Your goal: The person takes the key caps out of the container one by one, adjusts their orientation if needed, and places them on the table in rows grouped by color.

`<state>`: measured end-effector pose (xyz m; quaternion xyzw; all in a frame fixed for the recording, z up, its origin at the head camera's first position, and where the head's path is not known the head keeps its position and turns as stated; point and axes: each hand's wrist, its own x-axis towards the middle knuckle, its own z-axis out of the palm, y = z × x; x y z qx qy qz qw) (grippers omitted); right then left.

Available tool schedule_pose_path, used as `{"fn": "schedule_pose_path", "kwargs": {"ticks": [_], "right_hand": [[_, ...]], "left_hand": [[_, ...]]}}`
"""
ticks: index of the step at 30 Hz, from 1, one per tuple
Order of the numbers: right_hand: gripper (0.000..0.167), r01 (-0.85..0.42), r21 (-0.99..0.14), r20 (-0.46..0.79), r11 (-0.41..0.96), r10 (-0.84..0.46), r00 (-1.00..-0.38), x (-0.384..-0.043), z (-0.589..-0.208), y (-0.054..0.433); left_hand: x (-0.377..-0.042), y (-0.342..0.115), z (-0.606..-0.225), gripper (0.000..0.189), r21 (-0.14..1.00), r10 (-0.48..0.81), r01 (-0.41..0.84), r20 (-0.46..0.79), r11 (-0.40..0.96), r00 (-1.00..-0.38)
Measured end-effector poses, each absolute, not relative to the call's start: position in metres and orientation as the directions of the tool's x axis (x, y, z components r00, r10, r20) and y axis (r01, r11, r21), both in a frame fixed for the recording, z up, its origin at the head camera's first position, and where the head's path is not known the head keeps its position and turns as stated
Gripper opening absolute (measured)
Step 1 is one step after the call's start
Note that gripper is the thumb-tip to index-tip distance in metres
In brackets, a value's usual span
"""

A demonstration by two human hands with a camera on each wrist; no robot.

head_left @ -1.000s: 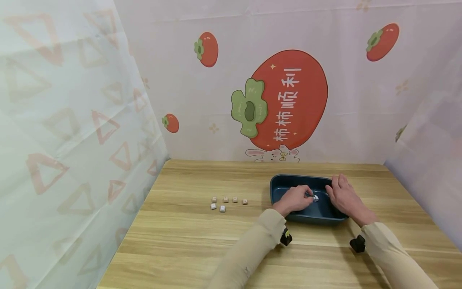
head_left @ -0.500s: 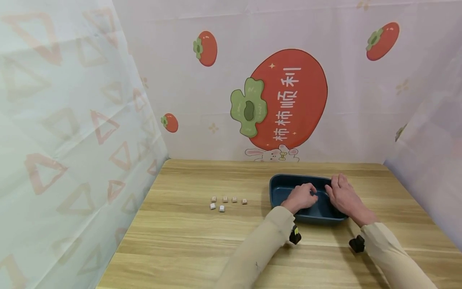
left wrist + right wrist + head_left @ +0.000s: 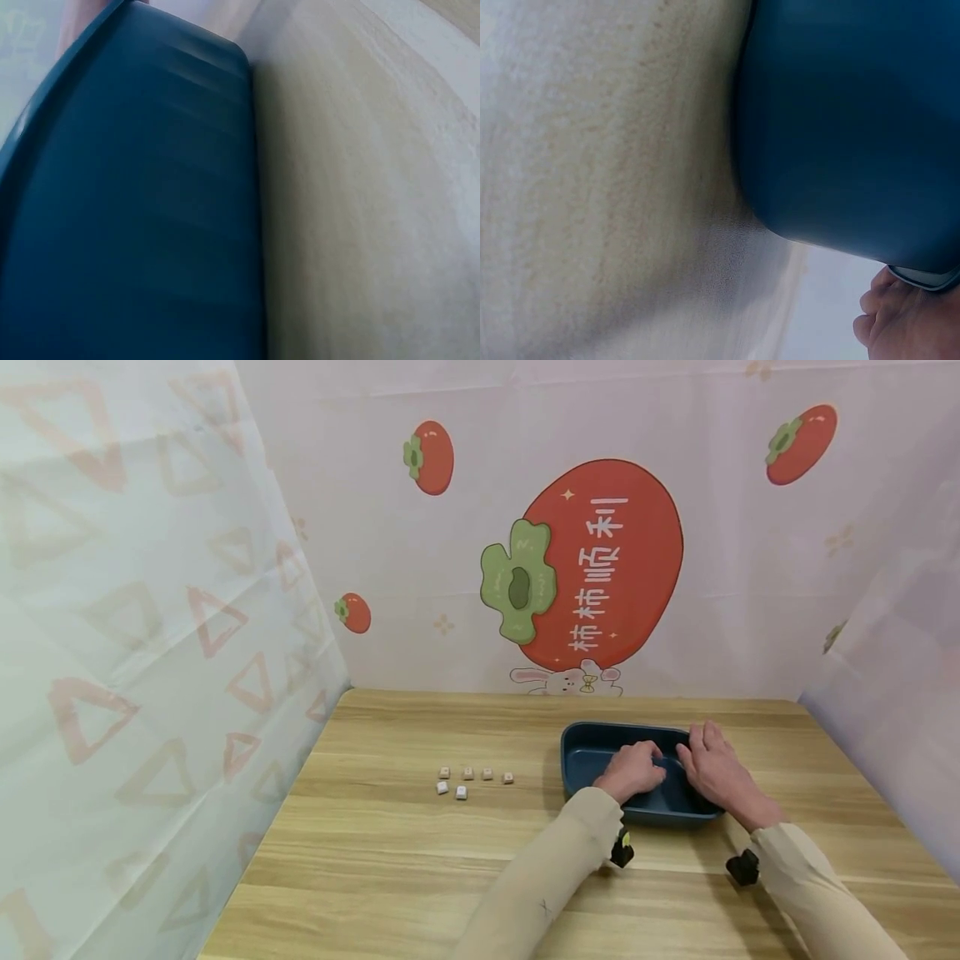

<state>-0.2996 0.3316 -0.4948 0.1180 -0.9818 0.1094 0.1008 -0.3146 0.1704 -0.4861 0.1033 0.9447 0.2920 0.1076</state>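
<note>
A dark blue rectangular tray (image 3: 588, 760) sits on the right half of the wooden table. My left hand (image 3: 632, 770) is inside it with bent fingers, the thumb and index finger towards the tray's right part. Whatever lies under those fingertips is hidden by the hand. At the tray's right end, my right hand (image 3: 716, 770) grips the rim, thumb inside and fingers along the outside. In the left wrist view the tray's outer wall (image 3: 150, 187) fills the left side. Knuckles of the right hand (image 3: 907, 322) show by the rim in the right wrist view.
Several small keycaps (image 3: 468, 773) lie on the table (image 3: 390, 860) left of the tray, beige ones behind and two white ones (image 3: 461, 793) in front. A printed cloth (image 3: 450, 543) stands behind the table, with further cloth walls at both sides.
My left hand has shifted right inside the tray. A small white keycap seen at its fingertips a second ago is now hidden. The right hand stays on the rim.
</note>
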Motion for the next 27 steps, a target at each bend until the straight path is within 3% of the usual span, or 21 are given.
{"fn": "schedule_pose_path", "kwargs": {"ticks": [19,27], "right_hand": [[0.051,-0.266,-0.214,0.251,0.940,-0.210,-0.945,-0.2981,-0.4923,0.3321],[0.056,-0.244,-0.239,0.188,0.940,-0.201,-0.961,-0.3001,-0.4895,0.3325]], "left_hand": [[-0.3149,0.1717,-0.4889,0.011,0.519,0.211,0.090,-0.178,0.850,-0.961],[-0.3146,0.1726,-0.4911,0.017,0.507,0.248,0.132,-0.169,0.852,-0.954]]}}
